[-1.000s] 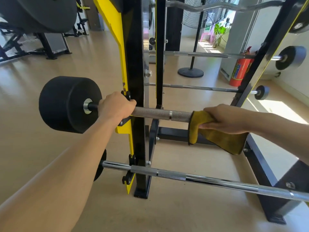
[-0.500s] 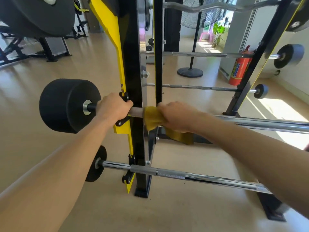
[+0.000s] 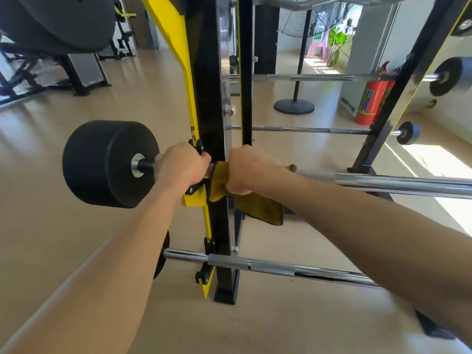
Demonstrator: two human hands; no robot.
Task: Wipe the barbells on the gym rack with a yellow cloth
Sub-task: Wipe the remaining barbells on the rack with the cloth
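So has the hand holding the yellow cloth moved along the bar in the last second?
Yes. The right hand with the yellow cloth has slid leftward along the barbell, ending beside the black rack upright, almost against the left hand.

The cloth point(image 3: 258, 208) is mustard yellow. The rack point(image 3: 212, 85) is black with yellow panels. The bar point(image 3: 398, 183) is shiny chrome, its weight point(image 3: 102, 162) matte black. The floor point(image 3: 76, 226) is tan. The extinguisher point(image 3: 370, 103) is red.

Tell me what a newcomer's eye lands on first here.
Two bare forearms reach in to one barbell: the left hand grips it beside a fat black weight, the right hand wraps a yellow cloth round the bar. Far right, a red fire extinguisher stands out.
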